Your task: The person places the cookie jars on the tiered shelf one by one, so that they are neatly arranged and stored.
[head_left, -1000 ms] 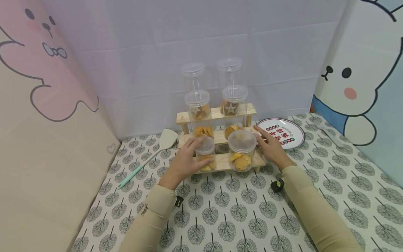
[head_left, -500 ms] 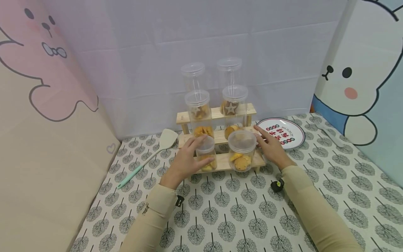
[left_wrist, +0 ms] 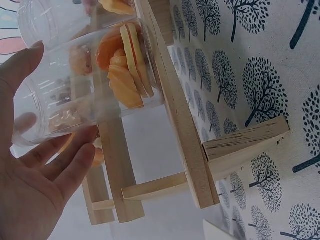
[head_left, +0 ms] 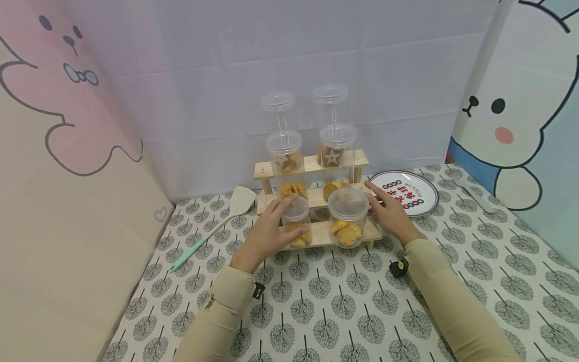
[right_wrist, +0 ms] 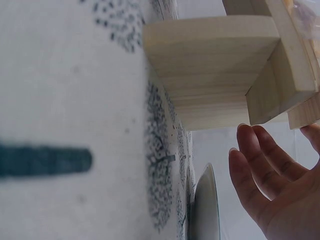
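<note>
A small clear lidded jar of yellow biscuits (head_left: pixel 299 212) stands at the left of the front tier of a stepped wooden rack (head_left: pixel 320 236). My left hand (head_left: pixel 264 231) grips it from the left, thumb and fingers on either side, as the left wrist view also shows around the jar (left_wrist: pixel 115 95). To its right on the same tier is a wider biscuit jar (head_left: pixel 347 205). My right hand (head_left: pixel 391 215) reaches to the rack's right end beside that jar. In the right wrist view, the right hand's fingers (right_wrist: pixel 272 165) are loosely extended near the wooden end.
Taller lidded jars with biscuits stand on the middle tier (head_left: pixel 312 198) and back tier (head_left: pixel 312 163). A spatula with a green handle (head_left: pixel 194 254) lies left. At right are a printed plate (head_left: pixel 425 193) and a pale utensil (head_left: pixel 479 199). The tablecloth has tree prints (head_left: pixel 325 301).
The small front-left jar has shifted very slightly to the right with my left hand on it. My right hand stays in the same place.
</note>
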A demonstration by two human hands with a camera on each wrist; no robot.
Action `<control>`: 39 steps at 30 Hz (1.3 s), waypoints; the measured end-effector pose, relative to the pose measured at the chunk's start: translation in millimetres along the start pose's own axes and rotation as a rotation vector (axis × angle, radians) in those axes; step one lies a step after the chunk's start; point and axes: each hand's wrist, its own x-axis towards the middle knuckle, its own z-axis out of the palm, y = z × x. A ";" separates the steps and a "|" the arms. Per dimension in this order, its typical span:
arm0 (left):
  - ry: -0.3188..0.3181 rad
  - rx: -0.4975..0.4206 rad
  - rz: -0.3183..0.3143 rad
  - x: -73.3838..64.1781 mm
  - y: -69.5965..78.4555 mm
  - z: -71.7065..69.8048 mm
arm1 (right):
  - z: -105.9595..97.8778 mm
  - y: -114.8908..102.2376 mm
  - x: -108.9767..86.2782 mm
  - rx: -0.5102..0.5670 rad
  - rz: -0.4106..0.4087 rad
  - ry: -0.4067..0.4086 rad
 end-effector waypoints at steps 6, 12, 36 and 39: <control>-0.008 0.005 -0.003 -0.1 0.9 -0.5 | -0.1 -0.7 -0.9 0.007 -0.010 -0.002; -0.005 0.015 0.012 -0.2 1.1 -1.4 | 0.6 0.2 0.4 0.009 -0.020 0.003; 0.049 -0.032 0.073 -23.5 -19.5 -35.6 | -12.5 -5.9 -1.9 -0.111 -0.069 -0.030; 0.084 -0.014 0.072 -25.3 -26.0 -40.9 | -18.5 -7.5 -2.5 -0.121 -0.085 -0.024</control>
